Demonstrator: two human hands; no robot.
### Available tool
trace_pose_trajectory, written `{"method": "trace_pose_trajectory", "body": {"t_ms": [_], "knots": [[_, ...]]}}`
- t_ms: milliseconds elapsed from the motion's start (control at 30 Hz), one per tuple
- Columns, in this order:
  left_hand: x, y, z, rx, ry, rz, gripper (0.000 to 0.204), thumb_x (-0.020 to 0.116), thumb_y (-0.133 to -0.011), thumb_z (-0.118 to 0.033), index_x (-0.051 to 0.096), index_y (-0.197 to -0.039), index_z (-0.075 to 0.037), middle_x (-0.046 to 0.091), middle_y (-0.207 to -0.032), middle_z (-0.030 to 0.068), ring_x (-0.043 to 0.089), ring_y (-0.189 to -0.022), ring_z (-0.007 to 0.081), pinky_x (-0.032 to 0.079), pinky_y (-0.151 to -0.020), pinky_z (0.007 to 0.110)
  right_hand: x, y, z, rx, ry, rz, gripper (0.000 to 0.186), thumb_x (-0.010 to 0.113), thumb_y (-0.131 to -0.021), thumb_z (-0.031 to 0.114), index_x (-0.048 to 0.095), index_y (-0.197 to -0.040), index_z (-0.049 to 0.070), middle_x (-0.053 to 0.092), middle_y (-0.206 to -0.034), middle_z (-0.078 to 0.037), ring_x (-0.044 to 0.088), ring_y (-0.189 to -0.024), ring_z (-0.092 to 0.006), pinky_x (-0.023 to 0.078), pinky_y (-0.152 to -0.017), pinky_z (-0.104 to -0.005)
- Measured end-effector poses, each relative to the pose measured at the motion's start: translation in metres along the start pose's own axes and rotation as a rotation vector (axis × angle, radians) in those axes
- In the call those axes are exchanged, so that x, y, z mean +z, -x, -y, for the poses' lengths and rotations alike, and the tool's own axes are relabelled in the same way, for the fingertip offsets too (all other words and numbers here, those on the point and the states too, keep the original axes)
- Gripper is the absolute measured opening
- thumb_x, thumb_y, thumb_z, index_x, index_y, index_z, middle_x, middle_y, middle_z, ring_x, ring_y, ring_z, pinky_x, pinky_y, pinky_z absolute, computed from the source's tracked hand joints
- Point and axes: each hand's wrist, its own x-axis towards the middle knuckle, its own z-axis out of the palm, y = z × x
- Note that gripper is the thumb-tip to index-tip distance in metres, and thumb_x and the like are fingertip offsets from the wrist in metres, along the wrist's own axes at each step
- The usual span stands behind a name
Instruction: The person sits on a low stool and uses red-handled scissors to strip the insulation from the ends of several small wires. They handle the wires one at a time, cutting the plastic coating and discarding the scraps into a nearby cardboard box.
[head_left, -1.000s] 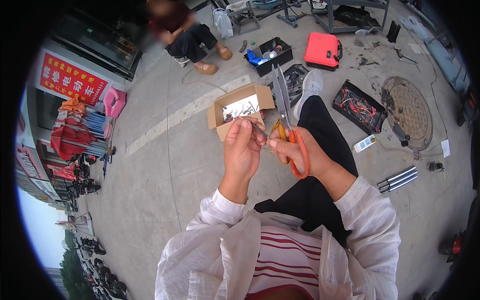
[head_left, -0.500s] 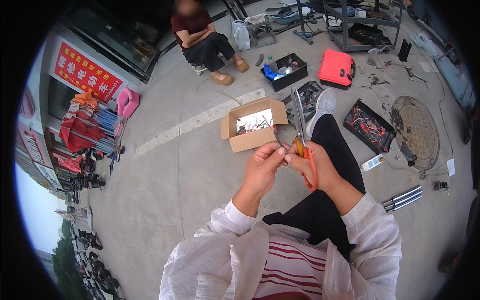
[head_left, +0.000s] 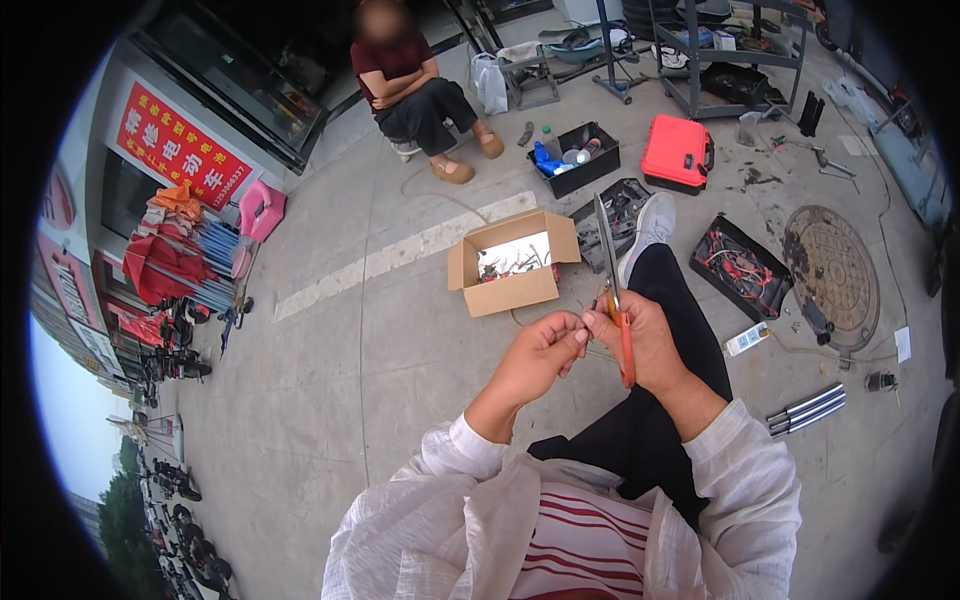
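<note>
My right hand grips scissors with orange handles, their long grey blades pointing up and away from me. My left hand pinches a thin wire right beside the scissors' pivot; the wire is small and partly hidden by my fingers. Both hands meet above my black-trousered leg. Just beyond the hands sits an open cardboard box holding small metal parts.
A seated person is at the far side. Nearby on the pavement lie a black bin with bottles, a red case, a black tray of wires, a manhole cover and metal tubes. Shopfront with red sign at left.
The view has tilted upward, so hands and box sit lower in the frame. Both hands stay together on the scissors and wire, the left fingers shifting slightly at the pivot.
</note>
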Motion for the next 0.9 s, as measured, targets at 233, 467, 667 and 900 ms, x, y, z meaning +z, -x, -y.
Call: {"method": "trace_pose_trajectory", "body": {"t_ms": [233, 467, 667, 900], "knots": [[-0.0038, 0.0004, 0.0036, -0.012, 0.041, 0.019, 0.012, 0.059, -0.095, -0.017, 0.058, -0.094, -0.005, 0.056, -0.076, -0.0026, 0.047, -0.062, 0.0047, 0.039, -0.055, 0.020, -0.0012, 0.0019, 0.0107, 0.110, 0.045, -0.070, 0.016, 0.064, -0.091, 0.012, 0.056, -0.079, 0.005, 0.053, -0.067, 0.005, 0.044, -0.058, -0.0016, 0.037, -0.051, -0.0196], [-0.0027, 0.0011, 0.0045, -0.002, -0.039, -0.022, 0.014, 0.057, -0.096, -0.019, 0.060, -0.096, -0.006, 0.059, -0.079, -0.0022, 0.049, -0.067, 0.0046, 0.040, -0.060, 0.020, -0.0010, 0.0012, 0.0113, 0.104, 0.074, -0.111, 0.019, 0.065, -0.091, 0.015, 0.055, -0.078, 0.006, 0.049, -0.063, 0.007, 0.039, -0.054, -0.0003, 0.031, -0.047, -0.0189], [-0.0065, 0.0013, 0.0089, 0.044, -0.039, -0.027, 0.015, 0.056, -0.097, -0.020, 0.061, -0.096, -0.006, 0.060, -0.079, -0.0019, 0.050, -0.067, 0.0047, 0.040, -0.061, 0.020, -0.0043, -0.0018, 0.0058, 0.069, 0.034, -0.131, 0.019, 0.066, -0.091, 0.017, 0.056, -0.078, 0.006, 0.048, -0.058, 0.007, 0.039, -0.048, -0.0009, 0.030, -0.043, -0.0191], [-0.0047, 0.0028, 0.0086, 0.034, 0.019, 0.000, 0.017, 0.056, -0.097, -0.021, 0.062, -0.097, -0.005, 0.060, -0.079, -0.0018, 0.051, -0.068, 0.0048, 0.042, -0.061, 0.020, -0.0050, -0.0015, 0.0061, 0.073, 0.018, -0.127, 0.018, 0.066, -0.091, 0.017, 0.056, -0.080, 0.006, 0.048, -0.058, 0.006, 0.039, -0.047, -0.0010, 0.029, -0.042, -0.0188]]}}
